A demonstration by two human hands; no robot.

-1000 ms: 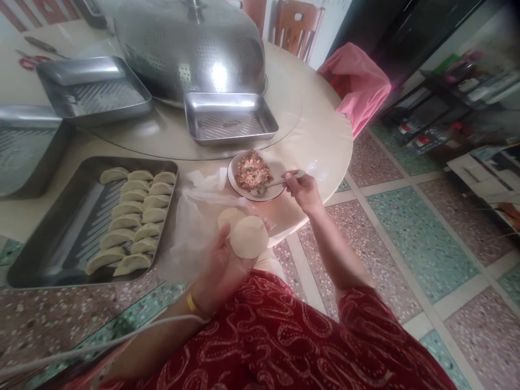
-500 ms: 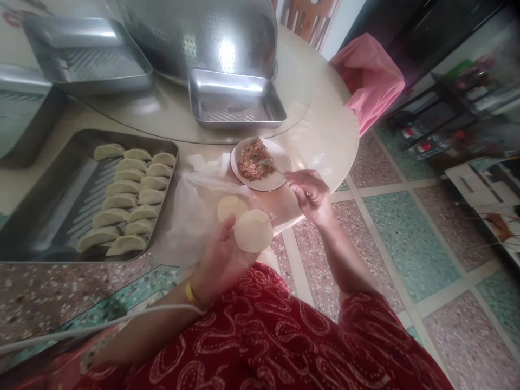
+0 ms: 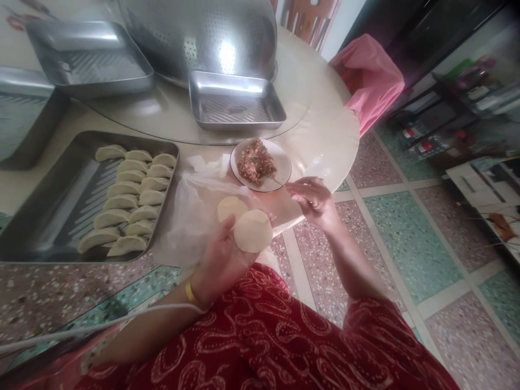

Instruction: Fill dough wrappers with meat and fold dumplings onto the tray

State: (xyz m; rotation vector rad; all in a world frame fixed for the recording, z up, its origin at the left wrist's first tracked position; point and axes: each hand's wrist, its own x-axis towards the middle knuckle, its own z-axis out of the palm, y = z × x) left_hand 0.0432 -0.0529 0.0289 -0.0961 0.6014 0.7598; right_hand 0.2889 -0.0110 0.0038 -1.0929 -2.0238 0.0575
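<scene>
On the round table [image 3: 325, 135] before us, we see the big metal tray [image 3: 52, 216] at the left with folded dumplings [image 3: 130, 200] in rows, and the smaller plate of filling [image 3: 260, 162] near the table's edge. Our left hand [image 3: 221, 260] cups a round dough wrapper [image 3: 253, 231] flat on its open fingers, over our lap. Our right hand [image 3: 314, 200] pinches a thin spoon [image 3: 280, 181] whose tip rests at the plate's near rim.

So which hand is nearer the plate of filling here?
Right. The right hand sits just off the rim of the plate of filling, at its near right side. The left hand is further back, holding a round wrapper.
</scene>
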